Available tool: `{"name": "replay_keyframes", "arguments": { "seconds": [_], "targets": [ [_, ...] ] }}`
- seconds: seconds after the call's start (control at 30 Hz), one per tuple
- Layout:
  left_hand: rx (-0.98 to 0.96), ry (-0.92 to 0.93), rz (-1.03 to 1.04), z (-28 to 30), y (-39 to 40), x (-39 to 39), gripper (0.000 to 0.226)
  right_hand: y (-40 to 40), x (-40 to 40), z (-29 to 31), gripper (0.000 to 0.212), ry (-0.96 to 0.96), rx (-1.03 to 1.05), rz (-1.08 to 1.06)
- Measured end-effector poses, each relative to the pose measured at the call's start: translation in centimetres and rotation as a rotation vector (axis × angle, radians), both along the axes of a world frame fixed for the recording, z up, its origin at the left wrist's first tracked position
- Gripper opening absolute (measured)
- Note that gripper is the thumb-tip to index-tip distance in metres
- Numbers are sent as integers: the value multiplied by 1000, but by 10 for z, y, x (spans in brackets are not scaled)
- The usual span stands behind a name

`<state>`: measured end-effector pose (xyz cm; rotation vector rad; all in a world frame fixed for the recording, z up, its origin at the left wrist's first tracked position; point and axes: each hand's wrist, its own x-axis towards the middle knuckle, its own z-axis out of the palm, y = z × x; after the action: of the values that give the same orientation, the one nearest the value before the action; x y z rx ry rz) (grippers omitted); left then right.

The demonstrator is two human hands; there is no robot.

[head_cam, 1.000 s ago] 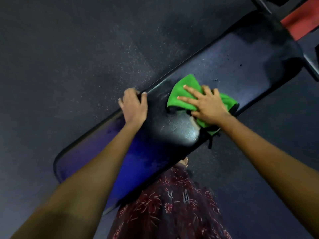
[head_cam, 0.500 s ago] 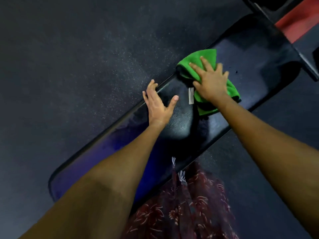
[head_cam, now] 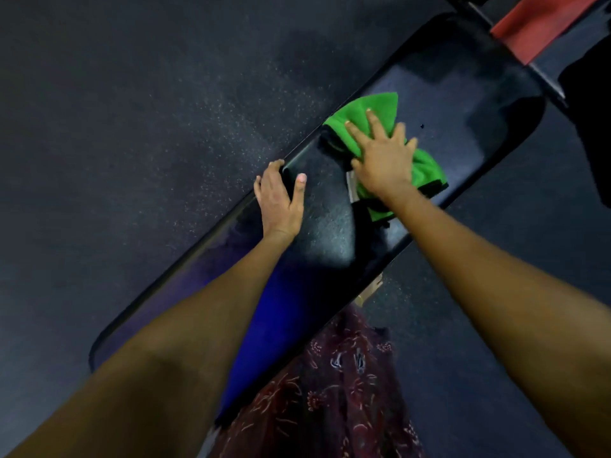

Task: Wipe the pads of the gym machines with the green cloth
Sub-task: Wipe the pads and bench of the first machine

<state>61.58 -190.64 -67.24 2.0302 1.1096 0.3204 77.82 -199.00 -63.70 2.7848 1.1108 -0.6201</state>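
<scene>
From the head camera, the right hand [head_cam: 383, 160] lies flat with spread, straight fingers on the green cloth [head_cam: 377, 117], pressing it onto the long dark bench pad [head_cam: 479, 110] (a white tag shows at the cloth's edge, just by the thumb). The left hand [head_cam: 279, 201], apart from the right and just beside the cloth, grips the pad's far edge, its fingers curled over the rim and thumb on top. Beneath both forearms hangs a patterned maroon garment [head_cam: 334, 391], above dark speckled floor [head_cam: 148, 110].
</scene>
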Motion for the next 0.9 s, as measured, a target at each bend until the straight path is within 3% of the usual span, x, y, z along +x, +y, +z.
{"name": "replay_keyframes", "arguments": {
  "seconds": [0.07, 0.17, 0.3, 0.4, 0.5, 0.6, 0.67, 0.77, 0.8, 0.9],
  "targets": [
    [12, 2, 30, -2, -1, 3, 100, -5, -37, 0, 71, 17, 10, 48],
    [10, -15, 86, -4, 1, 6, 100, -47, -84, -9, 79, -51, 112, 337],
    [52, 31, 107, -4, 2, 13, 99, -88, -36, -21, 84, -123, 135, 596],
    [60, 76, 49, -5, -4, 24, 95, -82, 15, -14, 73, -102, 126, 320],
    [32, 74, 0, -5, -9, 43, 85, -66, -1, -9, 68, -69, 89, 5],
    [-14, 41, 3, -1, -9, 64, 70, -80, -54, -11, 77, -65, 154, 88],
    [-42, 0, -31, 2, -6, 76, 66, -106, -66, -20, 84, -126, 244, 336],
    [-27, -10, -122, 2, -3, 92, 64, -127, -18, -26, 84, -148, 251, 652],
    [-10, 4, -140, 0, -2, 96, 63, -128, 3, -26, 82, -169, 242, 594],
    [43, 40, -117, -3, -5, 103, 64, -115, 49, -18, 71, -103, 146, 149]
  ]
}}
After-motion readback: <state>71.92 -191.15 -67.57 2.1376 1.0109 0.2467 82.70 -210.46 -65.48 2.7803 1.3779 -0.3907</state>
